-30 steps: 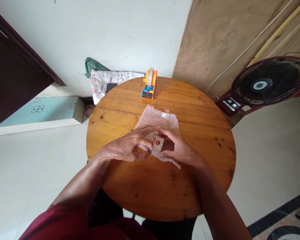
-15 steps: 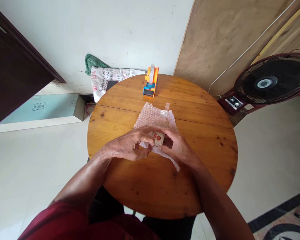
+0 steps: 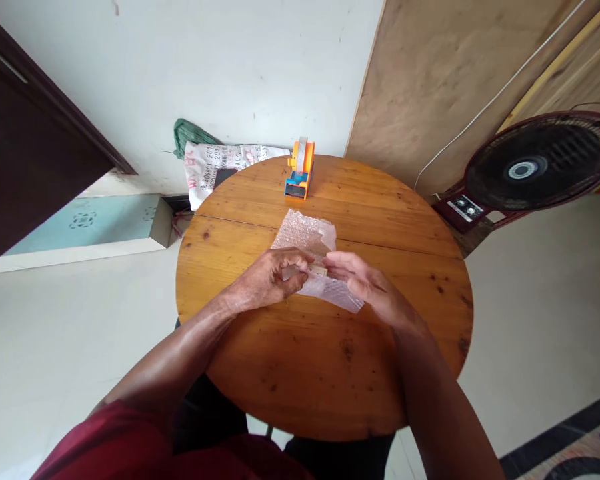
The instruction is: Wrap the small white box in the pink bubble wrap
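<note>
Small box (image 3: 319, 271) turned on bubble wrap (image 3: 304, 231); left hand (image 3: 265, 280) pinching box end, right hand (image 3: 373, 288) spread.

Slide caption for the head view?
Left hand and right hand at a small box and bubble wrap on a round table, tape dispenser beyond.

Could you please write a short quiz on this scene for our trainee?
1. Which colours does the tape dispenser mainly show? A) red and white; B) orange and blue; C) green and black.
2. True or false: the small box is between the left hand and the right hand.
3. What see-through packing material lies on the wooden table?

Key: 1. B. 2. True. 3. Bubble wrap.
</note>
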Demonstrator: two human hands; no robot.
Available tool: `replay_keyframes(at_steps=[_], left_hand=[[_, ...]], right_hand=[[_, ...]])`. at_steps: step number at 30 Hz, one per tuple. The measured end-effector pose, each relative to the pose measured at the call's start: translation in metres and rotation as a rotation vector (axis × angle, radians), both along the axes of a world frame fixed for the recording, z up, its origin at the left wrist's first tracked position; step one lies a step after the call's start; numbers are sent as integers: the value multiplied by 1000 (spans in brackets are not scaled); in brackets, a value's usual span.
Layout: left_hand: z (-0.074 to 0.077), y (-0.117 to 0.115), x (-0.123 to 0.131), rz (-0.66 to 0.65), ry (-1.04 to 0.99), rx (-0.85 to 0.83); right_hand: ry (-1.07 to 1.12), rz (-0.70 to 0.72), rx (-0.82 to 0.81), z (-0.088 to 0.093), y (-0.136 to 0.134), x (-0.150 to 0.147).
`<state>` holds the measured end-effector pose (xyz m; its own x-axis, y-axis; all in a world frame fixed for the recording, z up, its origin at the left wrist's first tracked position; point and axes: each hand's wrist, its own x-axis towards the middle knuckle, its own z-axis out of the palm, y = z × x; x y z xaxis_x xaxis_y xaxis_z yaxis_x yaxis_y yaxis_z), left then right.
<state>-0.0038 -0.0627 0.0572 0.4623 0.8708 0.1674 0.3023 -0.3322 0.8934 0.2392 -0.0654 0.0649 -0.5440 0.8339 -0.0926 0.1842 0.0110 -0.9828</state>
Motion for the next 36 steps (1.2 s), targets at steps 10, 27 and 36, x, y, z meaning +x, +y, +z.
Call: replay_keyframes(at_steps=[10, 27, 36], left_hand=[[-13, 8, 6, 112, 83, 47], [-21, 9, 10, 117, -3, -168], [-16, 8, 12, 114, -10, -198]], right_hand=[[-95, -296, 107, -17, 5, -18], [-276, -396, 179, -20, 6, -23], [-197, -340, 148, -25, 9, -21]])
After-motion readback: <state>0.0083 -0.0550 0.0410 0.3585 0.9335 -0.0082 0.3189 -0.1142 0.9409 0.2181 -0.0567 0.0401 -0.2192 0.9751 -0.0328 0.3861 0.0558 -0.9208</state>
